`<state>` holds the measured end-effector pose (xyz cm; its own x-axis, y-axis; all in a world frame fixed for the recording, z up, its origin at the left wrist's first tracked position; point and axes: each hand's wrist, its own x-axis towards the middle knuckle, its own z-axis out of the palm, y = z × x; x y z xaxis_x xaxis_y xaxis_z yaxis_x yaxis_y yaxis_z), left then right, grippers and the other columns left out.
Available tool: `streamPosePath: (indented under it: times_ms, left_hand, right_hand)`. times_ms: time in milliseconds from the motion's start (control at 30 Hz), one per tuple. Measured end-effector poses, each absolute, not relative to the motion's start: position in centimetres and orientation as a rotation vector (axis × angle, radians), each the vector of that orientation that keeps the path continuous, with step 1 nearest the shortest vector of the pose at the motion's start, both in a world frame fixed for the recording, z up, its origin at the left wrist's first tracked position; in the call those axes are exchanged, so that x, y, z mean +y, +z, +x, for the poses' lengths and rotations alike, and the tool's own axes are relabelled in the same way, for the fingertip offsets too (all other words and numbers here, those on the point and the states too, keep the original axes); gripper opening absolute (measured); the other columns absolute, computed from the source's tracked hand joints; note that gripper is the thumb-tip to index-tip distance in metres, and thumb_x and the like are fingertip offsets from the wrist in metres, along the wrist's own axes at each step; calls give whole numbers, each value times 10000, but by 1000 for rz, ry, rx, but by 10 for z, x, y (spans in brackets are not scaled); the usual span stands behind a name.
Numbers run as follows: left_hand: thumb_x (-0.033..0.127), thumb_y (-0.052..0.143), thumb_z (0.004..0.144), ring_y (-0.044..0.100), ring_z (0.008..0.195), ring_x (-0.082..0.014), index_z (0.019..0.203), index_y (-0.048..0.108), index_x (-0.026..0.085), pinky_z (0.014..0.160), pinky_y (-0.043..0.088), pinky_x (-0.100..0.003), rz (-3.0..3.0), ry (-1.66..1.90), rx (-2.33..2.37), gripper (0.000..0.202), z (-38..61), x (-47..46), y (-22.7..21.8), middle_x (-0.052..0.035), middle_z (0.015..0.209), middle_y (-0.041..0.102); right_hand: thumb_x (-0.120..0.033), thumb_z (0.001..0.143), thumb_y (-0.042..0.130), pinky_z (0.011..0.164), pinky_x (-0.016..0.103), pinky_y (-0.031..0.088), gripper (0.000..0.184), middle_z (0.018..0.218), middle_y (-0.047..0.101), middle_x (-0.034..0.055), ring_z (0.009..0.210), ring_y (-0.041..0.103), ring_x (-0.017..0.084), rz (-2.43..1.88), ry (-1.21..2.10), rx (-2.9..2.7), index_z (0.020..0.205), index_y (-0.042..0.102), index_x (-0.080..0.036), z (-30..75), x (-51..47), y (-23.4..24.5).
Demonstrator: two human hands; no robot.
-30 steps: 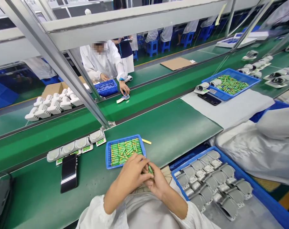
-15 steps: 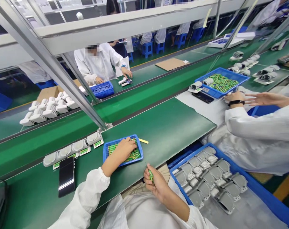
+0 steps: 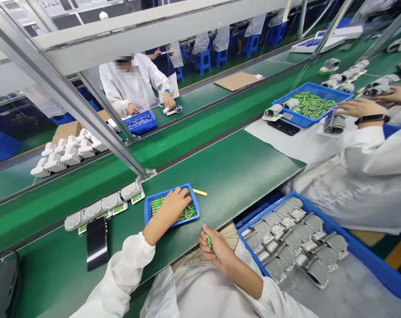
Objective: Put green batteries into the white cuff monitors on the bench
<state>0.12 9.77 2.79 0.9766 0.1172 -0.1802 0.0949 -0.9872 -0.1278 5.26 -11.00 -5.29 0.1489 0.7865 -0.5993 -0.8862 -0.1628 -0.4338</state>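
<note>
The left hand (image 3: pixel 175 204) reaches into a small blue rectangular plastic tray (image 3: pixel 195 204), fingers bent down over the green-and-gold cylindrical batteries (image 3: pixel 157 204) packed there; whether it grips any, I cannot tell. The right hand (image 3: pixel 217 252) is curled round green batteries (image 3: pixel 208 240) — how many is hidden by its fingers.

The right hand is just off the near edge of the green flat surface (image 3: pixel 240 176). From the left hand, the surface stretches rightward to a corner; the tray's rim surrounds its fingers.

One thin yellow strip (image 3: pixel 199 192) lies just right of the left hand, beyond the tray. To its left are one black glossy rectangular phone (image 3: pixel 97 243) and four grey curved plastic cuffs (image 3: pixel 111 202) in a row. Right of the right hand, one large blue plastic bin (image 3: pixel 366 254) holds roughly a dozen similar grey cuffs (image 3: pixel 301 234).
</note>
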Motion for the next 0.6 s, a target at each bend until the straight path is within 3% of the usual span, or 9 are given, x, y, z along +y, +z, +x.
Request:
streamPosePath:
  times_ms: [200, 433, 600]
  left_hand:
    - [74, 514, 1016, 585, 1170, -300, 1224, 728, 200, 909, 504, -425, -3031, 356, -148, 324, 1, 103, 29, -94, 1355, 670]
    - [121, 522, 1036, 586, 1107, -291, 1132, 738, 185, 883, 501, -427, -3079, 396, -119, 244, 9, 107, 33, -107, 1229, 709]
    - [154, 538, 1042, 590, 1075, -292, 1093, 701, 163, 894, 510, -437, -3204, 275, -384, 171, -10, 90, 60, -113, 1161, 688]
  right_hand:
    - [-764, 575, 961, 426, 172, 76, 774, 620, 415, -72, 493, 249, 29, -921, 1495, 132, 677, 446, -194, 54, -109, -52]
    - [-753, 592, 957, 430, 176, 89, 756, 612, 424, -70, 492, 245, 34, -914, 1516, 124, 676, 453, -196, 55, -108, -53]
    - [-718, 627, 957, 435, 173, 212, 701, 640, 488, -56, 504, 358, 52, -854, 1518, 183, 716, 504, -191, 57, -111, -53]
